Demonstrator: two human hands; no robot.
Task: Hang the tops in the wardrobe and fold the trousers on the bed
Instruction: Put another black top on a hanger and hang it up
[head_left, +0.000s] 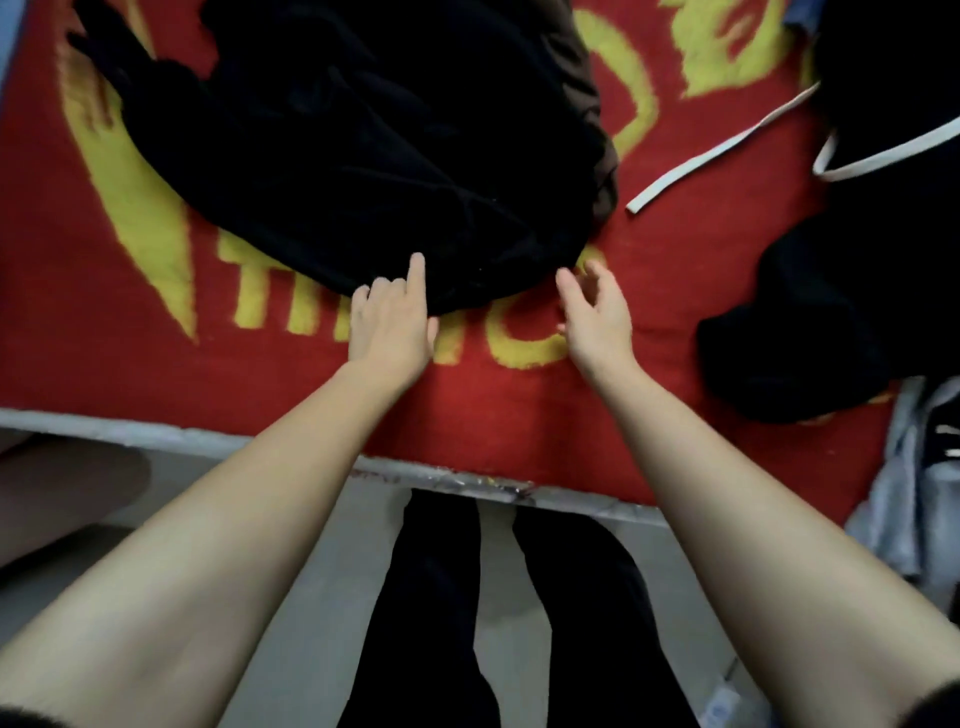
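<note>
Red blanket (156, 374) covered the bed (156, 423); a black garment (363, 156) lay unfolded, its hem at the fingers (417, 267). Left hand (389, 322) touched it, index straight, grip unclear; right hand (595, 312) hovered open, empty. Another dark garment (831, 312) waited right of them; folding looked barely begun.

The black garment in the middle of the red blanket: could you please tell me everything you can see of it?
The black fabric garment lies crumpled in a loose heap on the red blanket with yellow patterns. It looks soft and matte, and its type is unclear. A brown fabric layer shows along its right edge. The left hand touches its rounded near edge with a straight index finger. The right hand hovers open beside that edge, contact unclear.
</note>
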